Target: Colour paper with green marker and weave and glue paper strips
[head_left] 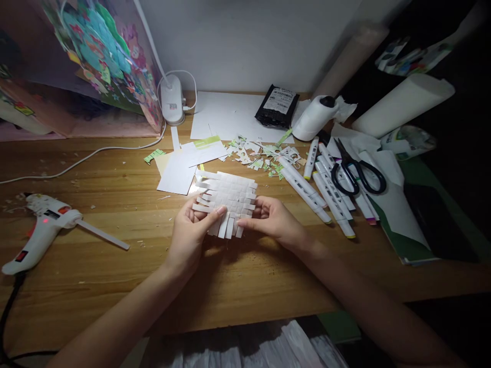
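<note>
A woven mat of white paper strips (232, 195) is held up over the wooden table, with loose strip ends sticking out on its left, right and near sides. My left hand (192, 225) grips its left near corner, the thumb lying on top and the fingers underneath. At the right near edge, my right hand (274, 220) pinches the mat between thumb and fingers. The fingers under the mat are partly hidden. Just beyond it lie white paper cards (178, 171) and a heap of green and white paper scraps (257, 154).
A hot glue gun (42, 225) with a glue stick lies left, its cord running to the near edge. Several markers (303, 189) and black-handled scissors (358, 171) lie right. A white lamp base (172, 99), a black packet (276, 106) and a white roll (312, 120) stand behind.
</note>
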A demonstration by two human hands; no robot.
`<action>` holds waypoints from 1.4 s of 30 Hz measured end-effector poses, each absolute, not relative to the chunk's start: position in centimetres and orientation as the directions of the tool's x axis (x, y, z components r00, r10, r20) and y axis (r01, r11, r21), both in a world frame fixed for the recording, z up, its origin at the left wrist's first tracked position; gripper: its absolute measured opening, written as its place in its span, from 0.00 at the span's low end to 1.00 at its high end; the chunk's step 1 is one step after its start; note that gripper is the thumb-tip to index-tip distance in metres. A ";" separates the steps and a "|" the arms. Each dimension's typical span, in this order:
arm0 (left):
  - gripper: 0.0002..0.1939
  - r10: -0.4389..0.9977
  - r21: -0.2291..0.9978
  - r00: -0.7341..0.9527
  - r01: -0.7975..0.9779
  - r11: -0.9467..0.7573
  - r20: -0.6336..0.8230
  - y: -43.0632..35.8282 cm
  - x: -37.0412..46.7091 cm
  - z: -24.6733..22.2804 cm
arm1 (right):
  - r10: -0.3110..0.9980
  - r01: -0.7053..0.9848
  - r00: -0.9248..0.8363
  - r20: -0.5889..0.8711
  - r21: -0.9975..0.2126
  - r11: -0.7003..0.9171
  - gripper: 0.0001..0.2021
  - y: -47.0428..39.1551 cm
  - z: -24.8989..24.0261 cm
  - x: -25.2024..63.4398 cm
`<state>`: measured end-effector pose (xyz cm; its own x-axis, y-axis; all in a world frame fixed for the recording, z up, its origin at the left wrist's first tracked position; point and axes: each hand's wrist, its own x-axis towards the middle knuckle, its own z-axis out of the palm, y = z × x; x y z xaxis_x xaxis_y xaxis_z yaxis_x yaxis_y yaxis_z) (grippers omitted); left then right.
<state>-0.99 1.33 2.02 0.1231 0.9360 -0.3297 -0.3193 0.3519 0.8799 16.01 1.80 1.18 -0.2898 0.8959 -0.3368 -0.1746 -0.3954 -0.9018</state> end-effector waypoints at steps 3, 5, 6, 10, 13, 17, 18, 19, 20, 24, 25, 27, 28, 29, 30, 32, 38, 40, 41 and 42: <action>0.23 0.918 0.849 0.156 -0.347 0.397 -0.365 1.5 -1.0 2.0 | 0.922 -0.134 -0.233 -0.309 -0.929 -0.345 0.19 1.9 1.5 16.3; 0.23 0.885 0.814 0.209 -0.349 0.465 -0.416 1.5 -1.0 2.0 | 0.937 -0.105 -0.210 -0.280 -0.946 -0.306 0.18 1.8 1.6 16.5; 0.22 0.872 0.800 0.231 -0.348 0.488 -0.432 1.5 -1.0 2.0 | 0.945 -0.084 -0.201 -0.260 -0.956 -0.281 0.19 1.7 1.5 16.5; 0.21 0.868 0.816 0.236 -0.302 0.492 -0.436 1.4 -1.2 2.0 | 0.997 0.086 -0.076 -0.023 -0.996 -0.016 0.31 1.3 1.2 16.6; 0.22 0.881 0.852 0.220 -0.242 0.465 -0.418 1.2 -1.3 2.1 | 0.963 0.304 -0.024 0.267 -0.916 0.261 0.29 1.1 1.4 16.5; 0.22 0.888 0.859 0.234 -0.250 0.448 -0.395 1.1 -1.1 2.7 | 0.931 0.453 -0.077 0.356 -0.820 0.351 0.10 1.0 1.8 16.4; 0.22 0.887 0.855 0.238 -0.256 0.451 -0.396 1.0 -1.0 2.8 | 0.936 0.443 -0.070 0.346 -0.829 0.340 0.07 1.1 1.9 16.4; 0.22 0.886 0.852 0.242 -0.261 0.453 -0.396 1.0 -1.0 2.9 | 0.940 0.421 -0.061 0.336 -0.845 0.330 0.06 1.1 1.8 16.4; 0.22 0.883 0.850 0.251 -0.262 0.456 -0.397 0.9 -0.9 3.0 | 0.943 0.393 -0.050 0.329 -0.861 0.322 0.05 1.1 1.7 16.4; 0.21 0.881 0.859 0.259 -0.232 0.455 -0.397 0.8 -0.8 3.0 | 0.945 0.309 -0.011 0.326 -0.898 0.313 0.05 1.5 1.3 16.6; 0.21 0.883 0.864 0.252 -0.223 0.452 -0.396 0.8 -0.8 3.0 | 0.945 0.304 -0.007 0.328 -0.899 0.314 0.05 1.5 1.2 16.6; 0.21 0.887 0.871 0.243 -0.210 0.444 -0.393 0.8 -0.8 2.9 | 0.942 0.320 -0.003 0.335 -0.892 0.318 0.04 1.6 1.1 16.7; 0.21 0.887 0.873 0.242 -0.206 0.442 -0.393 0.8 -0.7 2.9 | 0.939 0.337 -0.004 0.343 -0.884 0.324 0.03 1.7 1.0 16.7; 0.21 0.887 0.874 0.240 -0.200 0.443 -0.394 0.7 -0.7 2.9 | 0.936 0.355 -0.008 0.351 -0.874 0.331 0.03 1.7 1.0 16.7; 0.21 0.886 0.875 0.238 -0.193 0.444 -0.398 0.7 -0.7 3.0 | 0.934 0.372 -0.016 0.358 -0.864 0.338 0.02 1.7 0.9 16.7; 0.22 0.882 0.873 0.235 -0.181 0.454 -0.409 0.7 -0.8 3.0 | 0.929 0.392 -0.037 0.368 -0.850 0.352 0.01 1.7 0.9 16.8; 0.20 0.818 0.794 0.371 -0.267 0.547 -0.439 1.2 -1.3 3.1 | 0.911 0.432 -0.175 0.374 -0.802 0.412 0.01 1.9 1.3 17.4; 0.18 0.787 0.771 0.422 -0.261 0.581 -0.450 1.4 -1.4 3.1 | 0.890 0.465 -0.237 0.390 -0.759 0.456 0.01 2.0 1.5 17.6; 0.17 0.777 0.766 0.436 -0.255 0.590 -0.454 1.5 -1.5 3.0 | 0.877 0.481 -0.264 0.402 -0.733 0.481 0.01 2.0 1.6 17.7; 0.17 0.770 0.762 0.445 -0.251 0.597 -0.457 1.5 -1.5 3.0 | 0.862 0.495 -0.288 0.418 -0.705 0.507 0.01 2.0 1.6 17.8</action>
<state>-1.53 1.55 2.99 0.4454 0.7702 -0.4565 -0.2509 0.5968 0.7621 17.80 2.05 1.63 -0.2880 0.8618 0.4176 0.4950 0.5073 -0.7054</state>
